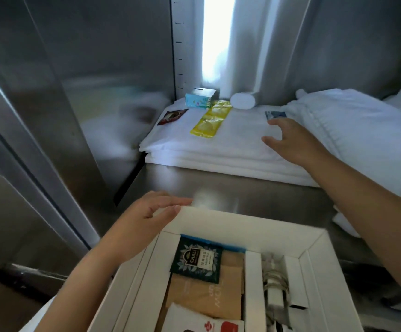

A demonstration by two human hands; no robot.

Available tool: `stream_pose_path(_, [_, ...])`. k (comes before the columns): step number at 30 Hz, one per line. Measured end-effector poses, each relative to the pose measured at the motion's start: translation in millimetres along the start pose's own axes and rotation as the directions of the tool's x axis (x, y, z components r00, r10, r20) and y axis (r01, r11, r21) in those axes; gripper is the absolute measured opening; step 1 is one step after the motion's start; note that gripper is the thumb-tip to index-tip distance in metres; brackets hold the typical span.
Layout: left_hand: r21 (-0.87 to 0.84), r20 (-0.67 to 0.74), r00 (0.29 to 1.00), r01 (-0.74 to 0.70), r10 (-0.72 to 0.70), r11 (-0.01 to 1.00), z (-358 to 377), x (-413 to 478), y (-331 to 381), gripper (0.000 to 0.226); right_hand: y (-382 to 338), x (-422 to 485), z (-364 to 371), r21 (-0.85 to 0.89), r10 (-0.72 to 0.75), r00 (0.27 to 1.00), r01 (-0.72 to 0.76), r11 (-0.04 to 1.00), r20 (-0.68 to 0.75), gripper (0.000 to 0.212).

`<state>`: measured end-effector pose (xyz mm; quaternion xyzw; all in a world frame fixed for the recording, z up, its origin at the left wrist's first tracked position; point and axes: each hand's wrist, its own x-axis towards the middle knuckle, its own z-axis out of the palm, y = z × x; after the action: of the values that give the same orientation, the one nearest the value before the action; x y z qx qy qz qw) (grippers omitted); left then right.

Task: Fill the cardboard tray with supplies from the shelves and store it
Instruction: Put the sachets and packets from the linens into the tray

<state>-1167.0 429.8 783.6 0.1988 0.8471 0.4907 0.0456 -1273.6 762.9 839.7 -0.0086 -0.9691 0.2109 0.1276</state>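
With our cardboard tray (242,222) partly filled below the shelf, our left hand (146,216) rests flat on its corner while our right hand (288,140), spread and empty, reaches toward the blue packet (275,114); yellow packets (211,118) remain uncollected.

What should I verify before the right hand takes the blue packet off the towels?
1. Right hand free: ok, fingers spread, holding nothing.
2. Blue packet reachable: ok, it lies on the folded towels at the fingertips.
3. Contact with the packet: cannot tell.
4. Cardboard tray steadied: ok, left hand rests on its far-left corner.
5. Room in the tray: cannot tell, sachets already cover the middle compartment.
6. Yellow packets out of the way: ok, they lie further left.
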Motion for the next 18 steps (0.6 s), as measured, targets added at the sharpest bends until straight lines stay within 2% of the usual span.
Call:
stream_pose_path(9, [0.002, 0.010, 1.000, 0.016, -0.016, 1.000, -0.7, -0.4, 4.1, 0.030, 31.6, 49.3, 21.4, -0.050, 0.068, 0.996, -0.065, 0.997, 0.058, 0.061])
stream_pose_path(14, [0.036, -0.024, 0.999, 0.034, -0.033, 0.999, 0.5, 0.5, 4.2, 0.026, 34.5, 60.0, 30.1, -0.140, 0.102, 0.990, -0.088, 0.986, 0.097, 0.068])
stream_pose_path(18, [0.087, -0.037, 0.999, 0.043, -0.040, 0.995, 1.7, 3.4, 5.0, 0.025, 32.9, 61.8, 31.9, -0.161, 0.094, 0.994, -0.085, 0.983, 0.048, 0.065])
